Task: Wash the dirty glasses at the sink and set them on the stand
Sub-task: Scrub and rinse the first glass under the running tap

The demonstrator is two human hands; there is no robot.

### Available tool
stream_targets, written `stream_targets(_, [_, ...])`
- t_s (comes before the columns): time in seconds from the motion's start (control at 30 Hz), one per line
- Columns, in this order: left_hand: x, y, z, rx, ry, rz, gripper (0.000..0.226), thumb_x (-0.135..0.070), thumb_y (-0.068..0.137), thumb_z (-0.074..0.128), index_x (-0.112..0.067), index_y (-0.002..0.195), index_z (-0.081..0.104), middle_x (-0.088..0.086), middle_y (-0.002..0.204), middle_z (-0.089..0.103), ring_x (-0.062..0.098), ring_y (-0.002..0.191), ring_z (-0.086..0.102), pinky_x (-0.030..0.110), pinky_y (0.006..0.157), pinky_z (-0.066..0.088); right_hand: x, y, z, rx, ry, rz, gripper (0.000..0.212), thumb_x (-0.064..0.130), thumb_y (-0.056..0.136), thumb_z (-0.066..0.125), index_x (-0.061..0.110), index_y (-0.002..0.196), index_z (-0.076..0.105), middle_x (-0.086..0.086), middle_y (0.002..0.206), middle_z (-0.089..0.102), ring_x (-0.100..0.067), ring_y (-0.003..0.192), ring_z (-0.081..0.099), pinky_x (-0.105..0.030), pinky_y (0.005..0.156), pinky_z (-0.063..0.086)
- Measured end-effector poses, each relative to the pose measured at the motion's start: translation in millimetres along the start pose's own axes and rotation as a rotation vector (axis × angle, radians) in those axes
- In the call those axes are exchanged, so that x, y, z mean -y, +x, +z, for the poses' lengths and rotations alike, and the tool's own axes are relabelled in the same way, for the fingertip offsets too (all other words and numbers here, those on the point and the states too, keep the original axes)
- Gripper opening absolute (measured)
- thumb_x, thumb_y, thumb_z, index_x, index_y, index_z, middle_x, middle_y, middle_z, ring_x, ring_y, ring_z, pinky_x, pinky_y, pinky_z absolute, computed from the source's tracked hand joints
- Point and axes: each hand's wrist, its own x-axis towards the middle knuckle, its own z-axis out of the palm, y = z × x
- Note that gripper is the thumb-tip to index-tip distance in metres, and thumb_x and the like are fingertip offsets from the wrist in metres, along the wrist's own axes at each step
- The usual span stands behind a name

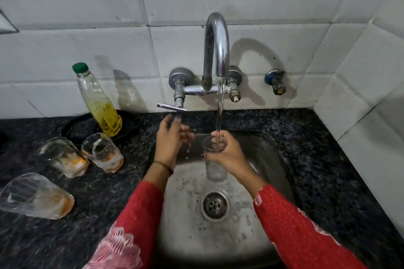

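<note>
While tap (216, 50) runs, glass (215, 159) inside right grip (227, 155)

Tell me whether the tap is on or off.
On. A stream of water runs from the tap into the glass held by the right hand.

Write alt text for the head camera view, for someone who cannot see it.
A person's right hand holds a clear glass upright under running water from a chrome tap over a steel sink, while the empty left hand hangs just below the tap lever. Three orange-stained glasses and a green-capped bottle of yellow liquid stand on the dark counter to the left.
</note>
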Motion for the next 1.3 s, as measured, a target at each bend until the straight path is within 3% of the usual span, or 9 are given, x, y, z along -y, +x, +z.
stream_targets(0.1, [-22.0, 20.7, 21.8, -0.126, 0.151, 0.099, 0.019, -0.025, 0.096, 0.052, -0.006, 0.099, 0.053, 0.004, 0.061, 0.045, 0.013, 0.039, 0.048, 0.032, 0.047, 0.050, 3.2, -1.7, -3.0, -0.022, -0.027, -0.082, 0.060, -0.004, 0.063, 0.081, 0.013, 0.113, 0.054, 0.006, 0.093, 0.064, -0.004, 0.085, 0.061, -0.006, 0.071, 0.047])
stream_targets(0.33, [-29.5, 12.2, 21.4, -0.210, 1.136, 0.505, 0.033, -0.027, 0.094, 0.053, -0.008, 0.120, 0.050, 0.022, 0.101, 0.067, 0.041, 0.095, 0.061, 0.041, 0.073, 0.044, 13.7, -7.3, -3.6, -0.074, -0.084, -0.164, 0.062, 0.003, 0.065, 0.082, 0.021, 0.117, 0.053, 0.013, 0.098, 0.057, 0.002, 0.088, 0.055, -0.006, 0.072, 0.044])
stream_targets(0.53, [-6.2, -12.3, -2.5, 0.015, 0.948, 0.277, 0.073, -0.027, 0.094, 0.054, -0.017, 0.151, 0.011, 0.007, 0.083, 0.064, 0.027, 0.078, 0.063, 0.039, 0.075, 0.049, -1.6, -28.2, 4.8, -0.226, 0.248, 0.088, 0.040, 0.012, 0.070, 0.081, 0.022, 0.105, 0.066, 0.000, 0.098, 0.065, -0.012, 0.085, 0.063, -0.030, 0.077, 0.052])
stream_targets(0.67, [41.9, -76.2, -36.7, 0.206, 0.756, -0.019, 0.032, -0.034, 0.094, 0.054, -0.013, 0.118, 0.058, 0.001, 0.091, 0.063, 0.008, 0.075, 0.061, 0.026, 0.073, 0.053, -42.6, -50.3, 15.5, -0.165, 0.694, 0.627, 0.028, 0.028, 0.075, 0.077, 0.014, 0.097, 0.067, -0.009, 0.088, 0.068, -0.025, 0.078, 0.065, -0.036, 0.071, 0.052])
stream_targets(0.77, [69.9, -119.2, -58.8, 0.272, 0.731, -0.056, 0.048, -0.023, 0.080, 0.074, -0.013, 0.123, 0.055, -0.001, 0.104, 0.061, 0.004, 0.088, 0.062, 0.012, 0.075, 0.048, -66.7, -73.2, 31.7, -0.047, 0.748, 0.770, 0.036, 0.044, 0.083, 0.065, 0.009, 0.091, 0.065, -0.014, 0.081, 0.070, -0.026, 0.066, 0.067, -0.033, 0.061, 0.055])
stream_targets(0.9, [80.1, -147.6, -84.7, 0.177, 0.822, -0.012, 0.072, -0.017, 0.070, 0.079, -0.021, 0.133, 0.044, -0.001, 0.117, 0.058, 0.009, 0.101, 0.061, 0.005, 0.079, 0.044, -84.9, -93.4, 60.2, 0.067, 0.801, 0.841, 0.059, 0.053, 0.088, 0.055, 0.001, 0.116, 0.062, -0.022, 0.109, 0.068, -0.036, 0.100, 0.065, -0.043, 0.082, 0.054])
stream_targets(1.0, [66.6, -151.8, -102.7, 0.088, 0.829, 0.040, 0.065, -0.013, 0.068, 0.082, -0.021, 0.125, 0.051, -0.003, 0.107, 0.062, 0.008, 0.096, 0.060, 0.002, 0.074, 0.041, -78.7, -104.3, 70.5, 0.110, 0.818, 0.837, 0.047, 0.047, 0.093, 0.050, 0.002, 0.106, 0.057, -0.024, 0.095, 0.064, -0.036, 0.081, 0.066, -0.043, 0.060, 0.060])
stream_targets(1.2, [34.2, -141.3, -123.8, 0.113, 0.869, 0.102, 0.070, -0.021, 0.066, 0.083, -0.028, 0.126, 0.048, -0.011, 0.113, 0.059, 0.003, 0.105, 0.056, 0.015, 0.086, 0.044, -60.6, -109.1, 72.5, 0.086, 0.129, 0.589, 0.023, 0.032, 0.097, 0.049, 0.016, 0.112, 0.053, -0.009, 0.093, 0.060, -0.025, 0.073, 0.065, -0.037, 0.057, 0.054])
stream_targets(1.3, [7.3, -134.8, -134.6, 0.200, 0.846, 0.156, 0.064, -0.017, 0.066, 0.081, -0.027, 0.121, 0.049, -0.008, 0.110, 0.061, 0.005, 0.102, 0.058, 0.015, 0.085, 0.046, -42.1, -102.2, 81.1, 0.009, -0.232, 0.313, 0.036, 0.012, 0.087, 0.060, 0.016, 0.123, 0.054, -0.009, 0.106, 0.062, -0.027, 0.085, 0.060, -0.039, 0.075, 0.051])
